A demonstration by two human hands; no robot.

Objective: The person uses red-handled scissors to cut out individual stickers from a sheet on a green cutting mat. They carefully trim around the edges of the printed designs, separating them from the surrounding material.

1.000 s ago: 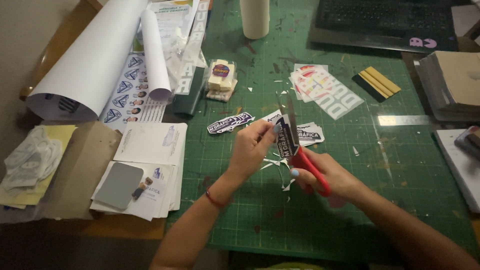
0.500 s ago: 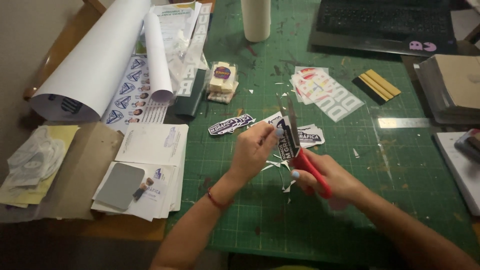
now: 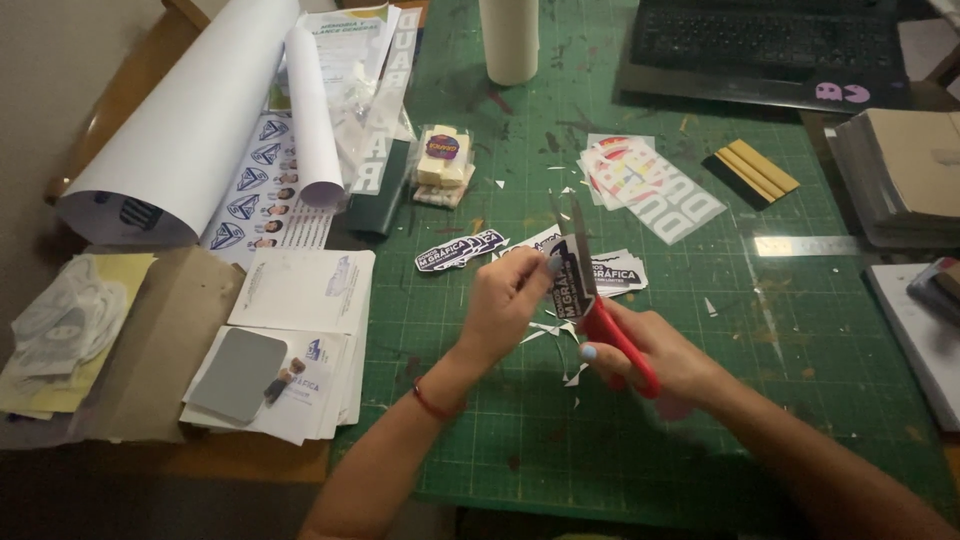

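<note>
My left hand point(image 3: 508, 300) pinches a small dark printed sticker point(image 3: 567, 285) and holds it upright over the green cutting mat point(image 3: 700, 420). My right hand point(image 3: 655, 355) grips red-handled scissors point(image 3: 600, 315), whose blades point up along the sticker's right edge. Small white paper offcuts point(image 3: 545, 330) lie on the mat just below the hands. A cut-out dark sticker point(image 3: 460, 250) lies flat to the left, and more printed stickers point(image 3: 615, 272) lie behind the scissors.
Large white paper rolls point(image 3: 190, 130) and sticker sheets fill the left. A white cylinder point(image 3: 510, 35), a laptop point(image 3: 770, 45) and a yellow-black squeegee point(image 3: 752, 172) sit at the back. A metal ruler point(image 3: 805, 245) and cardboard stack point(image 3: 900, 170) are on the right.
The hands have stayed in nearly the same place. The scissors and sticker have shifted only slightly as the blades work along the sticker's edge.
</note>
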